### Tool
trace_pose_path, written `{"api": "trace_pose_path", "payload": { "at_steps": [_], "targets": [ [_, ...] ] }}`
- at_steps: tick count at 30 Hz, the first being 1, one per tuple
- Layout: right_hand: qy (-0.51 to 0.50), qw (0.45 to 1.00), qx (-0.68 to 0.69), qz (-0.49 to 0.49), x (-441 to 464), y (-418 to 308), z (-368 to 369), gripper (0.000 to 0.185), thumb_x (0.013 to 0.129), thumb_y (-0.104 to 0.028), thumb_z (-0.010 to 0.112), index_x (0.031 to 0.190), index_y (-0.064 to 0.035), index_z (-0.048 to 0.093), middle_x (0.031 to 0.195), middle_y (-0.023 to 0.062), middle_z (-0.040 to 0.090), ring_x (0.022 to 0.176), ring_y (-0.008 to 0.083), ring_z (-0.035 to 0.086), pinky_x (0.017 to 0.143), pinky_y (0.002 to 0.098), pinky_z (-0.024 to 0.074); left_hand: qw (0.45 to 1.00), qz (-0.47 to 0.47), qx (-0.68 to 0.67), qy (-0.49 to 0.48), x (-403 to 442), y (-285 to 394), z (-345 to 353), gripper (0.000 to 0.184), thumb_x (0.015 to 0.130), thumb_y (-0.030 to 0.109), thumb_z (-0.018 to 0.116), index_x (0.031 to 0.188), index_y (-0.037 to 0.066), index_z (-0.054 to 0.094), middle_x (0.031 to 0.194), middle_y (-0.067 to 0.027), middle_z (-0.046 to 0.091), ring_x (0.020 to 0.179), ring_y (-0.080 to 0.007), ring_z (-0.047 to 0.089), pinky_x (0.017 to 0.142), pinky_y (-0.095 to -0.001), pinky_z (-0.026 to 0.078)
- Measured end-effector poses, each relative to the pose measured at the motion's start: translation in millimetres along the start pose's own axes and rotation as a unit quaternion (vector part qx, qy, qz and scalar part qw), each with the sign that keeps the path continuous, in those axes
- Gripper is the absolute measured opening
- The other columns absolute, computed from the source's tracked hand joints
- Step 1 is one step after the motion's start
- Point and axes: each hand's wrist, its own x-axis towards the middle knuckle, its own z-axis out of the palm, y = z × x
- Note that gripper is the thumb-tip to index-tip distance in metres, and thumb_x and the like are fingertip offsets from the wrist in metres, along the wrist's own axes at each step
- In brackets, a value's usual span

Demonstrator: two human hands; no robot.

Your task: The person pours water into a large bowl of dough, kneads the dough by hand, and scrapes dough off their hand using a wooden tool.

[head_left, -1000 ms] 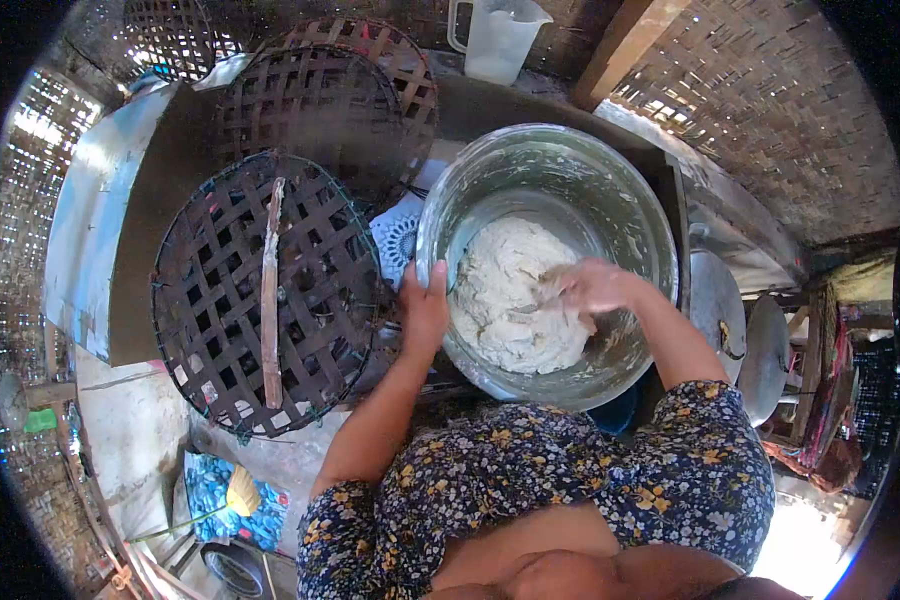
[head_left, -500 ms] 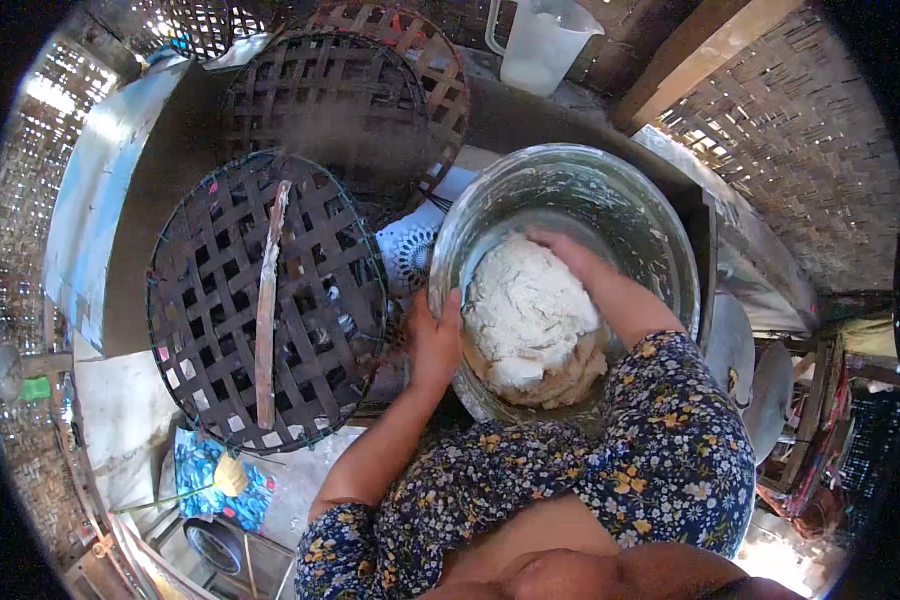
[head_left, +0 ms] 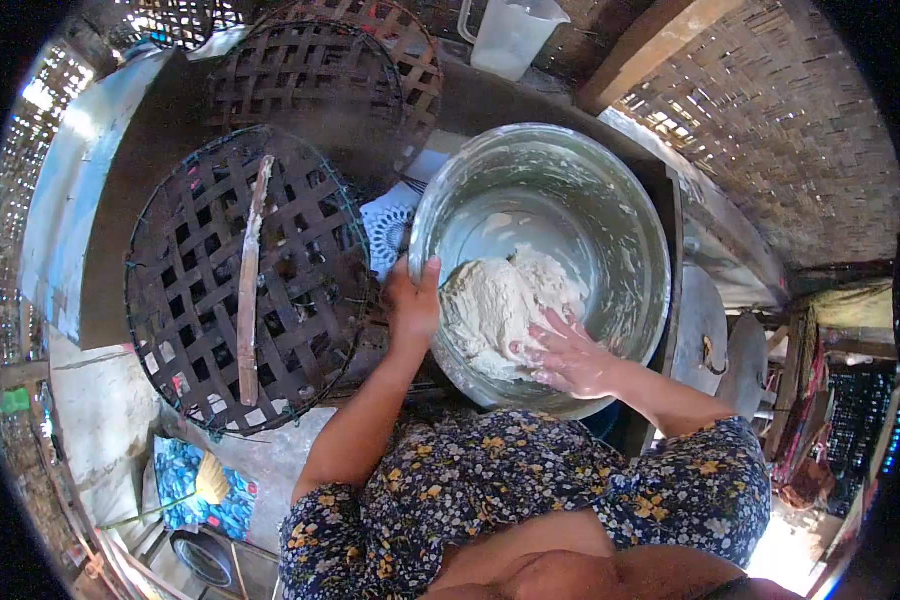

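A pale lump of dough lies in the near left part of a large round metal pot, whose inner wall is smeared with dough. My right hand rests on the dough's right side with fingers spread and whitish residue on them. My left hand grips the pot's left rim, thumb up near the edge and fingers on the outside. Wet residue shows on the pot's bottom beyond the dough.
Left of the pot lies a round woven bamboo tray with a wooden stick across it. More woven trays stand behind. A translucent plastic jug is at the back. Metal lids lean at the right.
My right hand has moved from the dough's far side to its near right side. The dough has shifted toward me and left, baring the pot's far bottom. My left hand stays on the rim.
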Motion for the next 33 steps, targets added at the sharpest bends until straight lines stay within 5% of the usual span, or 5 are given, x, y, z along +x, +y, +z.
{"api": "trace_pose_path", "payload": {
  "at_steps": [8, 11, 16, 27, 33],
  "targets": [
    [0.044, 0.995, -0.059, 0.061, 56.3, 9.8, 18.4, 0.051, 0.085, -0.033, 0.046, 0.131, -0.0153, 0.034, 0.137, 0.0138, 0.027, 0.131, 0.0353, 0.007, 0.103, 0.0567, 0.006, 1.0, -0.015, -0.001, -0.027, 3.2, -0.3, -1.8, 0.033, 0.082, 0.028, 0.055, 0.1, 0.0, 0.054, 0.087, -0.0159, 0.06, 0.08, -0.0277, 0.056, 0.074, -0.036, 0.042],
    [-0.105, 0.987, -0.014, -0.12, 52.8, 32.6, -24.0, 0.047, 0.084, -0.033, 0.048, 0.126, -0.0116, 0.041, 0.132, 0.0144, 0.035, 0.126, 0.0315, 0.025, 0.105, 0.0485, 0.0175, 0.999, -0.024, 0.007, -0.028, 3.4, 7.1, -3.4, 0.033, 0.082, 0.028, 0.055, 0.098, 0.0, 0.054, 0.088, -0.0161, 0.06, 0.082, -0.0281, 0.056, 0.074, -0.0365, 0.042],
    [0.139, 0.988, -0.015, 0.059, 75.8, 74.4, -88.9, 0.034, 0.072, -0.038, 0.059, 0.085, -0.0072, 0.062, 0.079, 0.016, 0.061, 0.076, 0.0356, 0.058, 0.066, 0.044, 0.0458, 0.997, -0.017, 0.063, -0.026, 1.8, 8.3, -5.0, 0.034, 0.082, 0.028, 0.054, 0.099, -0.001, 0.053, 0.089, -0.017, 0.06, 0.083, -0.0286, 0.056, 0.076, -0.0373, 0.042],
    [0.081, 0.991, -0.104, -0.031, 192.4, 163.2, -27.4, 0.023, 0.074, -0.028, 0.05, 0.083, -0.0089, 0.06, 0.079, 0.014, 0.06, 0.072, 0.0358, 0.057, 0.065, 0.0447, 0.0455, 0.998, -0.054, 0.006, -0.035, 0.1, 4.5, -5.2, 0.041, 0.082, 0.032, 0.056, 0.103, -0.003, 0.051, 0.094, -0.0184, 0.058, 0.087, -0.0299, 0.056, 0.078, -0.0371, 0.041],
    [0.005, 0.987, 0.127, 0.1, 107.7, 185.2, 32.5, 0.036, 0.086, -0.033, 0.034, 0.112, -0.0152, 0.053, 0.117, 0.0121, 0.051, 0.107, 0.0322, 0.048, 0.093, 0.0376, 0.0367, 0.995, -0.052, 0.067, -0.046, -1.1, 16.1, -8.6, 0.038, 0.083, 0.031, 0.054, 0.102, -0.002, 0.052, 0.095, -0.0187, 0.058, 0.088, -0.0298, 0.056, 0.077, -0.0357, 0.041]
  ]
}}
